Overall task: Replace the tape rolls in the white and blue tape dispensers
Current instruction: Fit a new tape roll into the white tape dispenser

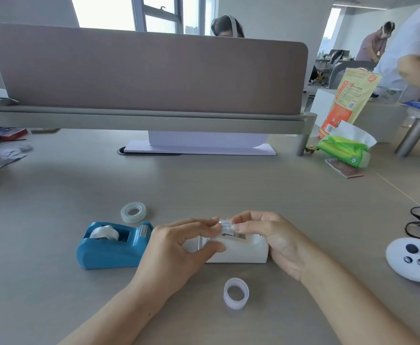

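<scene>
Two-handed: held forearms angled inward over worktop [204, 185]. Pinched tape strip [225, 224] between curled fingertips of left hand [176, 247] and right hand [276, 237], directly above white tape dispenser [243, 253]. Rested left thumb on it. Sat just right of blue tape dispenser [109, 251], roll loaded.

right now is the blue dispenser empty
No, a whitish roll sits in the well of the blue dispenser.
</scene>
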`<action>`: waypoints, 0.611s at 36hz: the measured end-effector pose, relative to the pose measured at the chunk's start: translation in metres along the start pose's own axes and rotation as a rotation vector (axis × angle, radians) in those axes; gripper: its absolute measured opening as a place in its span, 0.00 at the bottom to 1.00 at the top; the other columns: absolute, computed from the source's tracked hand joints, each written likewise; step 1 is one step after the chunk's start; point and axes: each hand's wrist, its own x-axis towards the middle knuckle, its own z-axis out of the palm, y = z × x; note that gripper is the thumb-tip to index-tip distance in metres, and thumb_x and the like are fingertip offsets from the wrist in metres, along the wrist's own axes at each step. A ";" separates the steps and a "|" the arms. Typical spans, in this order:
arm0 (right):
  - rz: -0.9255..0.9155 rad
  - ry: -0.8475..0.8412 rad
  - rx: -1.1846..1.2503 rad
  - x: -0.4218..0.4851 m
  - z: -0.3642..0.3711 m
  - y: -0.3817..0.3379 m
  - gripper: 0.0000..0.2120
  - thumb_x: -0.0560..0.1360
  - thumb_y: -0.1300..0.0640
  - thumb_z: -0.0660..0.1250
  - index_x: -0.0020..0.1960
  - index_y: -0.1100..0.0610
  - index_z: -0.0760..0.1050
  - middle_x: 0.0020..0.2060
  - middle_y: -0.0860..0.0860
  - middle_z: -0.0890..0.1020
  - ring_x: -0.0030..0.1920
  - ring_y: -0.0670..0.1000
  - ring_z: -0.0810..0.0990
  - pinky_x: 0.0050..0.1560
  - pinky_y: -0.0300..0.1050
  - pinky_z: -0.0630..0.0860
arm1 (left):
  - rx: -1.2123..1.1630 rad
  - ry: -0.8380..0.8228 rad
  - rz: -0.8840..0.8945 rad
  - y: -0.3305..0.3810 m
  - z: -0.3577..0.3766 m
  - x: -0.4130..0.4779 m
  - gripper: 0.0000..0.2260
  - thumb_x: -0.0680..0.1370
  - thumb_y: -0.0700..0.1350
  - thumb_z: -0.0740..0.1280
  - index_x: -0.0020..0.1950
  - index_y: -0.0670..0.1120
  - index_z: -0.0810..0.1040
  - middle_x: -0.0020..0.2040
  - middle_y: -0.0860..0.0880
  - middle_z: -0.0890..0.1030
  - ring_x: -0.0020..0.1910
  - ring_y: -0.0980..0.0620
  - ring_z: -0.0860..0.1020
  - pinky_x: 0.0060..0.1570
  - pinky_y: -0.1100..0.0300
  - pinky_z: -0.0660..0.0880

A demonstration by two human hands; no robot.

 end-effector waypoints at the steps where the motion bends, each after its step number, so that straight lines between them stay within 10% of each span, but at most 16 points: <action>1: -0.006 0.019 0.003 -0.001 0.002 0.000 0.06 0.62 0.53 0.74 0.39 0.50 0.82 0.38 0.50 0.84 0.44 0.50 0.78 0.50 0.46 0.67 | -0.001 -0.003 -0.001 0.000 0.000 0.000 0.10 0.67 0.48 0.80 0.47 0.54 0.88 0.52 0.64 0.85 0.52 0.70 0.82 0.57 0.68 0.77; 13: -0.146 0.371 -0.035 -0.012 0.019 0.008 0.12 0.61 0.48 0.79 0.41 0.52 0.83 0.44 0.57 0.86 0.41 0.52 0.80 0.47 0.46 0.69 | -0.002 0.007 0.037 -0.002 0.002 -0.003 0.13 0.68 0.47 0.79 0.52 0.54 0.87 0.54 0.64 0.84 0.53 0.70 0.82 0.56 0.68 0.78; 22: -0.229 0.538 -0.295 -0.018 0.021 0.009 0.04 0.62 0.39 0.76 0.35 0.36 0.84 0.45 0.24 0.81 0.62 0.46 0.77 0.70 0.56 0.65 | 0.048 -0.013 0.099 -0.004 0.002 -0.003 0.14 0.71 0.48 0.77 0.56 0.58 0.85 0.56 0.63 0.84 0.54 0.66 0.82 0.51 0.62 0.80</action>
